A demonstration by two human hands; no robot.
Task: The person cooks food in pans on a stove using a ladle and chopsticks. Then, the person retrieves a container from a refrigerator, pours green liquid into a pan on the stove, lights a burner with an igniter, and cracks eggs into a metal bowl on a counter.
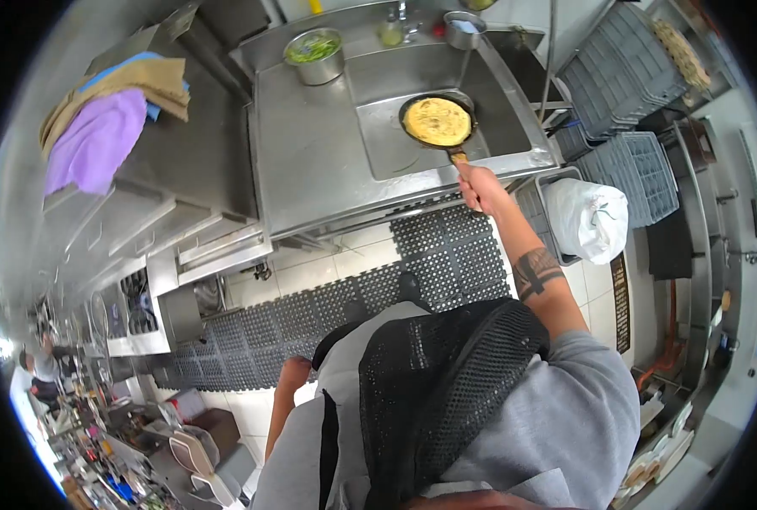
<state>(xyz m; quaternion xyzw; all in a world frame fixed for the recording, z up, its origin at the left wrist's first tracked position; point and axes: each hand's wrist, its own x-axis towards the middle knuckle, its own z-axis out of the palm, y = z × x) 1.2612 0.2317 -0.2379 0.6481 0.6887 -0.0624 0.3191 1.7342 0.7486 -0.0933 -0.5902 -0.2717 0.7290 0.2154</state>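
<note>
1 pan (pixel 451 149), long axis slanting, handle (pixel 458 158) toward body (pixel 531 416), right hand (pixel 476 185) clenching it, left hand (pixel 294 371), grip unclear

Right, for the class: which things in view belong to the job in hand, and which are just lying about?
In use, it seems:
- frying pan, its handle in the right hand
- flat yellow food in it
- perhaps the sink beneath

Lying about, as far as shown:
- pot of greens
- purple cloth
- white bag
- grey crates

Steel sink counter (pixel 302 153): pot (pixel 323 73) w/ greens (pixel 314 48) at back. Tiled flr (pixel 302 276): blk mat (pixel 310 319).
</note>
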